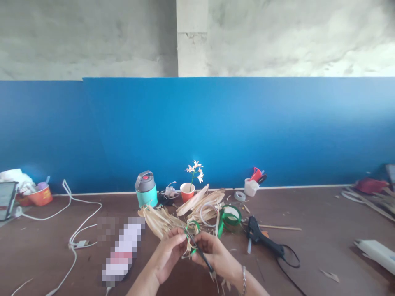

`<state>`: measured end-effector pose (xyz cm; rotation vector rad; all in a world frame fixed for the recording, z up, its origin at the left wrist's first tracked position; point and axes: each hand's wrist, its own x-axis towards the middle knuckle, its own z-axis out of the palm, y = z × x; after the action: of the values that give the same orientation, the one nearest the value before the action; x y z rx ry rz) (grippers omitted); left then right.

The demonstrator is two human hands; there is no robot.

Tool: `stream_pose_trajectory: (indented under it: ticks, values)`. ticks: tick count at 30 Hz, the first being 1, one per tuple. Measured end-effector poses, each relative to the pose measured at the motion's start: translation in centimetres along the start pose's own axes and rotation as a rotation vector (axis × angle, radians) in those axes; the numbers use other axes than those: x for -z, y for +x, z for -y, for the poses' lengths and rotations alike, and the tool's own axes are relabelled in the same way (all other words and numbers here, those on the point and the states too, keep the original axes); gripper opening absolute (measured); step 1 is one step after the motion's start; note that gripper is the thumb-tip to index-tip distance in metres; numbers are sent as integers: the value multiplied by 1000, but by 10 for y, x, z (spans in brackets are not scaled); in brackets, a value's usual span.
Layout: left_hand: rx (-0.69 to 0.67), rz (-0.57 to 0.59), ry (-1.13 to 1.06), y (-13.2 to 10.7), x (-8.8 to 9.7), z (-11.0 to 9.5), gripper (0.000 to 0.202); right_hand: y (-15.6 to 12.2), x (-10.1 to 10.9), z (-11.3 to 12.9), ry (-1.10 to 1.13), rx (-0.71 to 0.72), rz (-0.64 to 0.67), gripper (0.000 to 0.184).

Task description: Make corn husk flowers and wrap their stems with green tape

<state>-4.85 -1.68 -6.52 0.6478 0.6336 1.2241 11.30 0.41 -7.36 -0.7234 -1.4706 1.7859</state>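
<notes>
In the head view, my left hand (169,253) pinches a small pale corn husk piece (188,246) with thumb and forefinger. My right hand (217,255) is closed around dark slim tweezers (201,254), whose thin tips reach up toward the left fingertips. Green tape (193,250) shows between the hands, partly hidden by the fingers. Just beyond them lie dried corn husks (160,220), a roll of green tape (231,216) and a white ring (208,214).
A red paper cup (187,195) holds a husk flower (195,167). Around it stand a teal flask (146,193) and a white tool cup (251,187). A black glue gun (262,238) lies right, its cord trailing forward. White cables (75,230) cross the left; a blue partition (234,131) stands behind.
</notes>
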Motion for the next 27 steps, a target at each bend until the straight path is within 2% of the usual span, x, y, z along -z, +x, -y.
stream_pose_trajectory:
  ticks: [7, 18, 27]
  values:
    - [22, -45, -28, 1, 2, 1, 13, 0, 1, -6, -110, 31, -73, 38]
    - [52, -2, 10, -2, 2, 0, 10, -5, 0, 2, -292, 145, -45, 22]
    - [62, -1, 6, -2, 4, 1, 6, -5, -2, 8, -211, 90, -26, 32]
